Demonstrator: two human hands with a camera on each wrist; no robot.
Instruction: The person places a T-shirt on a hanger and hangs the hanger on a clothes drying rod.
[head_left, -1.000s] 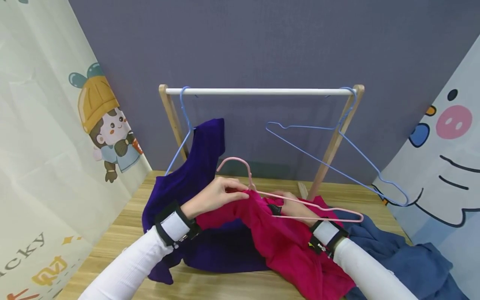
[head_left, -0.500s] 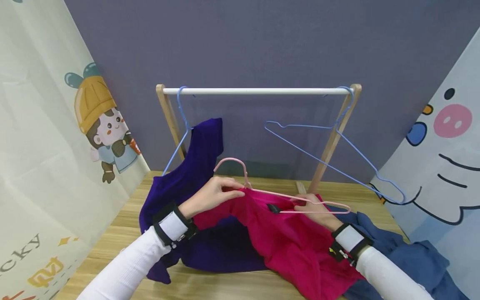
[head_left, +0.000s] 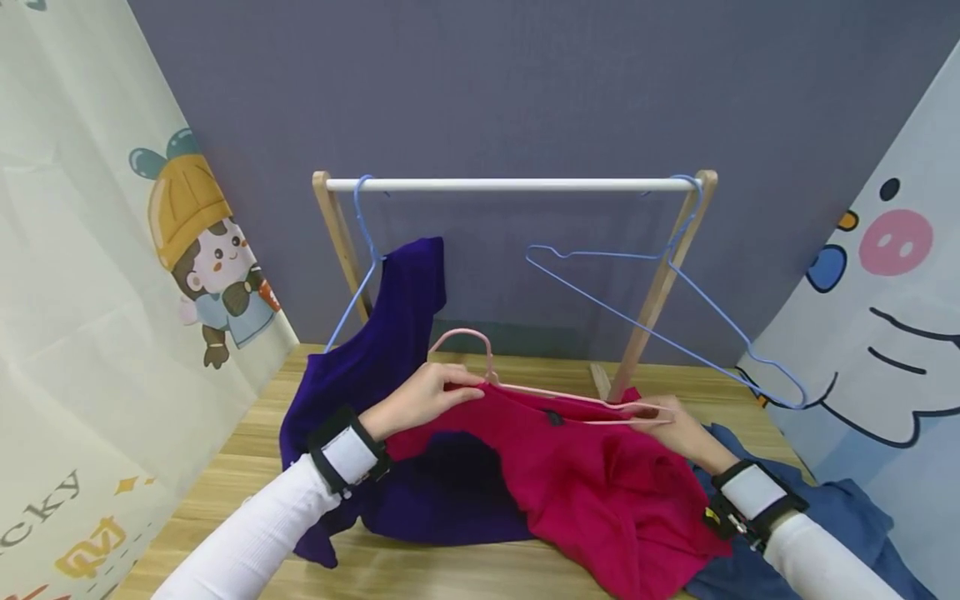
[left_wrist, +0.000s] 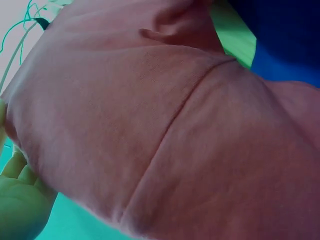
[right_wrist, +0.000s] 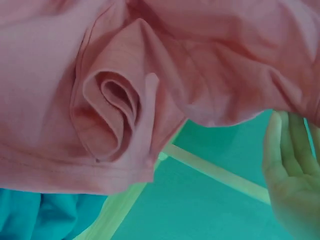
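Observation:
A red T-shirt drapes in front of me, its black neck label showing at the collar. In the head view, a pink hanger lies along the neckline, hook up at left. Its left part is hidden in the shirt; its right end lies over the fingers of my right hand. That hand grips the shirt's edge there. My left hand pinches the shirt near the hook's base. In both wrist views the cloth, pinkish there, fills much of the frame, including a rolled fold in the right one.
Behind stands a wooden rack with a white rail. A purple garment hangs left on a blue hanger; a bare blue hanger hangs right. Blue cloth lies at the right of the wooden table.
My right hand has moved right along the hanger to its end, drawing the shirt's neckline out with it. The hanger's hook has dipped slightly. My left hand keeps its pinch in nearly the same place.

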